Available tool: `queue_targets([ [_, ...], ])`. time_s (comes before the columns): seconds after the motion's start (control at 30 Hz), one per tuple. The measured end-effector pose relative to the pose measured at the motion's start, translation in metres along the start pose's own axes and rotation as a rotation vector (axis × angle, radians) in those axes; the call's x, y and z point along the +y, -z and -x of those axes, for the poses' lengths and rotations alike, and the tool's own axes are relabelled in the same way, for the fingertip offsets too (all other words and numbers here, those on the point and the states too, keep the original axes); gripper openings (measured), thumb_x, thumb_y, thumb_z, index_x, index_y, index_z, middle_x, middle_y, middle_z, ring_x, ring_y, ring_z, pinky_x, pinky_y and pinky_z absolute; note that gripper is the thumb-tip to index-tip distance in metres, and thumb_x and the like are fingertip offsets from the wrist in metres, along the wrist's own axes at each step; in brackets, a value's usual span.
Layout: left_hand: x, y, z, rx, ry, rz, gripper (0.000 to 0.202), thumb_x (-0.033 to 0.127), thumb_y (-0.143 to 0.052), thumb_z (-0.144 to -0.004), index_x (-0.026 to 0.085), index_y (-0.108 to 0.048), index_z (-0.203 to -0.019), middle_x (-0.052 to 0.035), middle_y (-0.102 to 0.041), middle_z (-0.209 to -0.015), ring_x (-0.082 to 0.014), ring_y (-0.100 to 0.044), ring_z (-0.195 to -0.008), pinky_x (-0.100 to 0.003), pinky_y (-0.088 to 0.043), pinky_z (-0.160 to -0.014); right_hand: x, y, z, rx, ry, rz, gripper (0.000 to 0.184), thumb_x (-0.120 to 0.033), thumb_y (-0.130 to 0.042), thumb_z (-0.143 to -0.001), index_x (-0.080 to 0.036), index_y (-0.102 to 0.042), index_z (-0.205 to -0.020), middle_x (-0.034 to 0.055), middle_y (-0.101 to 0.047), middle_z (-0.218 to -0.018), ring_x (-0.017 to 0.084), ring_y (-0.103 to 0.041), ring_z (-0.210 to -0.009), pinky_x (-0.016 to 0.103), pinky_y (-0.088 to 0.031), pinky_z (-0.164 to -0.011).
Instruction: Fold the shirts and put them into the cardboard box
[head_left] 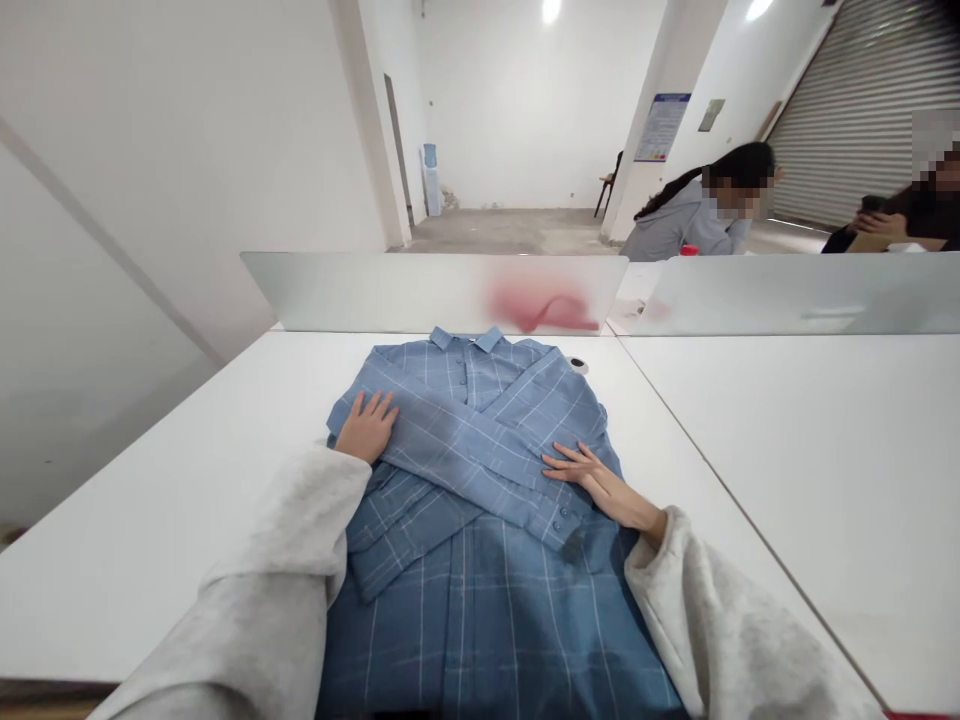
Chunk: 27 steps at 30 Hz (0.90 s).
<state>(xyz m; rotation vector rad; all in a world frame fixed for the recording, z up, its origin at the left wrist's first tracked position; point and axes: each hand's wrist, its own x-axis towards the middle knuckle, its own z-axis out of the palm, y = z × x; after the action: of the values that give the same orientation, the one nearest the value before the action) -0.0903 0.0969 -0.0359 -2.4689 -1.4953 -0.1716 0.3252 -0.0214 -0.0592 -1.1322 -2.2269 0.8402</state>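
A blue checked shirt [495, 600] lies front side up on the white table, its collar toward the far divider and its lower part running off the bottom of the view. Both sleeves are crossed over the chest. My left hand [367, 427] rests with fingers spread on the shirt's left side, near the upper part of a sleeve. On the right side my right hand [589, 475] lies flat with its fingers apart, touching the sleeve that ends in a buttoned cuff just below. Neither hand grips the cloth.
Frosted dividers [375, 290] stand along the far edge of the white table [150, 500]. A small white round object with a dark centre [577, 366] sits by the shirt's right shoulder. A blurred red shape shows behind the divider. Two people [686, 215] are beyond at the right.
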Motion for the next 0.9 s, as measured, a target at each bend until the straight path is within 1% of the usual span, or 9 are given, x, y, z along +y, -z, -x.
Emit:
queue_targets([
  [0.13, 0.019, 0.029, 0.068, -0.123, 0.054, -0.007, 0.035, 0.025, -0.051, -0.081, 0.020, -0.066, -0.112, -0.0148, -0.058, -0.129, -0.0342, -0.046, -0.127, -0.059, -0.019, -0.110, 0.001, -0.001, -0.001, 0.000, -0.015, -0.014, 0.056, -0.054, -0.019, -0.096, -0.030, -0.062, -0.122, 0.0001, -0.051, -0.137, 0.024, -0.030, -0.138, 0.060, 0.000, -0.114],
  [0.23, 0.034, 0.045, 0.127, -0.243, 0.060, 0.061, 0.044, 0.034, -0.056, -0.079, 0.023, -0.061, -0.121, -0.0137, -0.058, -0.130, -0.0329, -0.050, -0.123, -0.058, -0.021, -0.110, 0.001, -0.001, -0.001, 0.005, -0.022, -0.034, 0.055, -0.056, -0.023, -0.094, -0.030, -0.063, -0.120, 0.0002, -0.052, -0.136, 0.025, -0.030, -0.138, 0.060, 0.000, -0.114],
  [0.33, 0.050, 0.053, 0.182, -0.339, 0.092, 0.138, 0.052, 0.036, -0.054, -0.080, 0.026, -0.054, -0.131, -0.0123, -0.050, -0.138, -0.0312, -0.050, -0.124, -0.055, -0.030, -0.107, 0.003, -0.002, 0.000, 0.021, -0.021, -0.056, 0.052, -0.055, -0.026, -0.094, -0.031, -0.064, -0.119, -0.0007, -0.052, -0.135, 0.025, -0.030, -0.138, 0.059, 0.001, -0.114],
  [0.4, 0.059, 0.053, 0.213, -0.353, 0.134, 0.172, 0.054, 0.035, -0.052, -0.081, 0.026, -0.051, -0.134, -0.0112, -0.045, -0.142, -0.0315, -0.047, -0.127, -0.053, -0.036, -0.104, 0.004, -0.002, 0.001, 0.027, -0.017, -0.046, 0.050, -0.053, -0.026, -0.094, -0.031, -0.064, -0.119, -0.0007, -0.053, -0.135, 0.024, -0.030, -0.138, 0.059, 0.000, -0.114],
  [0.53, 0.072, 0.049, 0.262, -0.257, 0.262, 0.235, 0.048, 0.035, -0.044, -0.084, 0.029, -0.054, -0.131, -0.0072, -0.052, -0.138, -0.0267, -0.049, -0.126, -0.044, -0.043, -0.103, 0.002, -0.001, 0.004, 0.073, -0.015, -0.013, 0.050, -0.054, -0.029, -0.093, -0.028, -0.066, -0.116, 0.0017, -0.055, -0.133, 0.025, -0.037, -0.134, 0.059, -0.008, -0.114],
  [0.67, 0.080, 0.040, 0.299, -0.209, 0.504, 0.293, 0.043, 0.036, -0.034, -0.088, 0.034, -0.058, -0.123, -0.0061, -0.065, -0.119, -0.0252, -0.059, -0.113, -0.041, -0.048, -0.098, -0.003, 0.001, 0.005, 0.207, -0.096, 0.029, 0.046, -0.053, -0.036, -0.090, -0.027, -0.070, -0.107, 0.0034, -0.063, -0.122, 0.025, -0.051, -0.122, 0.053, -0.027, -0.111],
  [0.8, 0.085, 0.016, 0.324, -0.292, 0.702, 0.461, 0.039, 0.043, -0.028, -0.090, 0.037, -0.059, -0.114, -0.0035, -0.070, -0.107, -0.0236, -0.067, -0.099, -0.039, -0.056, -0.083, -0.014, 0.009, 0.012, 0.346, -0.212, 0.194, 0.042, -0.056, -0.043, -0.084, -0.025, -0.071, -0.089, 0.0082, -0.071, -0.100, 0.029, -0.062, -0.098, 0.049, -0.043, -0.096],
  [0.83, 0.086, 0.009, 0.327, -0.289, 0.726, 0.554, 0.038, 0.045, -0.029, -0.089, 0.037, -0.058, -0.113, -0.0027, -0.070, -0.108, -0.0227, -0.067, -0.099, -0.038, -0.056, -0.082, -0.018, 0.012, 0.018, 0.374, -0.262, 0.231, 0.043, -0.058, -0.044, -0.082, -0.025, -0.070, -0.081, 0.0091, -0.071, -0.092, 0.029, -0.064, -0.090, 0.047, -0.046, -0.090],
  [0.9, 0.088, -0.005, 0.329, -0.198, 0.812, 0.774, 0.040, 0.049, -0.031, -0.087, 0.035, -0.055, -0.114, -0.0034, -0.067, -0.116, -0.0214, -0.064, -0.106, -0.036, -0.055, -0.085, -0.026, 0.018, 0.034, 0.421, -0.394, 0.254, 0.048, -0.063, -0.041, -0.081, -0.024, -0.064, -0.066, 0.0087, -0.069, -0.074, 0.026, -0.063, -0.072, 0.043, -0.049, -0.078],
])
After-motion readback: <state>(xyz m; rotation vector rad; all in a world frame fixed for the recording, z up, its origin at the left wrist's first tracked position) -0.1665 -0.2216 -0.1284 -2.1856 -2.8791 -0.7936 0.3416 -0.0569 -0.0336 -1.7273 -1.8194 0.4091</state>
